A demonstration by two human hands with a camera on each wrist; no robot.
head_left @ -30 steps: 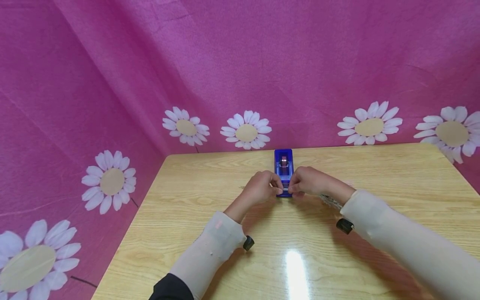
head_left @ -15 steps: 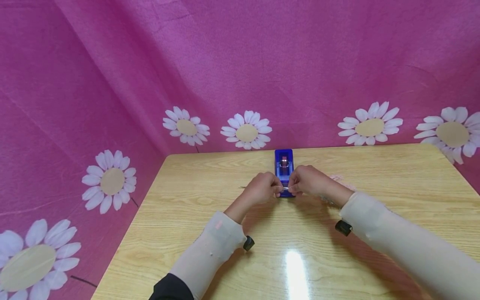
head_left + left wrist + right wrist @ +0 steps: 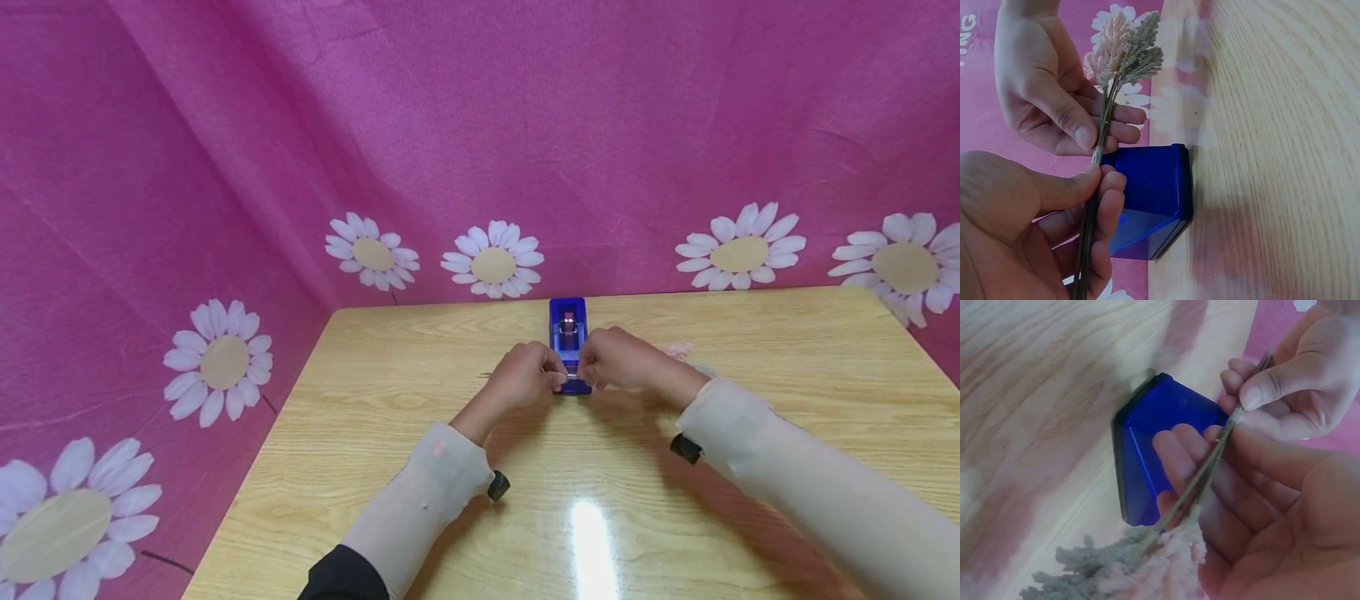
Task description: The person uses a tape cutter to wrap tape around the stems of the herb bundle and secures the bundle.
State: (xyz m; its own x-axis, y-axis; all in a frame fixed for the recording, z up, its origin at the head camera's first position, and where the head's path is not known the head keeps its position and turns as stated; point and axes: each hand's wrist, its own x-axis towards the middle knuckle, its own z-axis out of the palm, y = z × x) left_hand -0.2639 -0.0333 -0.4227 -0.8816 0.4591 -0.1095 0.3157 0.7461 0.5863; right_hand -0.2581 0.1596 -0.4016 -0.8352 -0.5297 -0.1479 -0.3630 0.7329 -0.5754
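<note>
My left hand (image 3: 521, 375) pinches the stems of a small bunch of dried flowers (image 3: 1110, 103) between thumb and fingers. One plume is pink, the other grey-green. A narrow band of clear tape (image 3: 1235, 415) circles the stems, shiny in both wrist views. Just on the plume side of that band, my right hand (image 3: 618, 360) pinches the stems with thumb and forefinger, its other fingers loosely spread behind them. The two thumbs almost meet at the tape. Directly behind and below the hands stands a blue tape dispenser (image 3: 567, 312), its near end partly covered by the fingers in the head view.
The wooden table (image 3: 390, 433) stretches out on all sides of the dispenser. A pink cloth (image 3: 600, 150) printed with white daisies hangs behind and to the left. A black wrist camera (image 3: 498, 485) sits under the left sleeve, another (image 3: 686, 448) under the right.
Both hands stay over the dispenser's near end with small finger movements. The bunch has turned in the grip, its pink plume now showing beyond the right wrist.
</note>
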